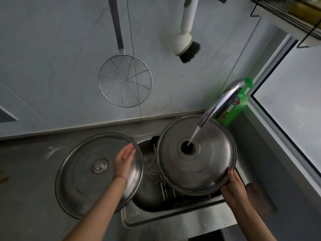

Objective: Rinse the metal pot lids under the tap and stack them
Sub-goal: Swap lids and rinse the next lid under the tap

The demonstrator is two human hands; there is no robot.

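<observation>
Head view, from the left: a grey worktop [26, 171] carries one large metal lid [83, 181], lying flat with its small round knob [100, 165] facing up and its right edge overhanging the sink [173, 216]. The left hand [124, 158] hovers flat and open over that lid's right side, fingers stretched together, holding nothing; whether the palm touches the metal cannot be told. Behind, on the wall, hang a wire skimmer [125, 81] and a white brush [186, 41]. Further right, over the sink, the second lid [196, 153] is tilted, top face towards the camera, far rim raised towards the wall, near rim low. The tap [222, 103] pours a stream [193, 136] onto its dark central knob [187, 146]. The right hand [232, 186] is closed on this lid's lower right rim, thumb over the edge, and is the only hand on it. A green bottle [238, 103] stands behind the tap. Both lids are round, so neither has a long axis. Stacking likely means carrying the wet lid leftwards onto the flat one, which lies just beside it, the free left hand nearer.
</observation>
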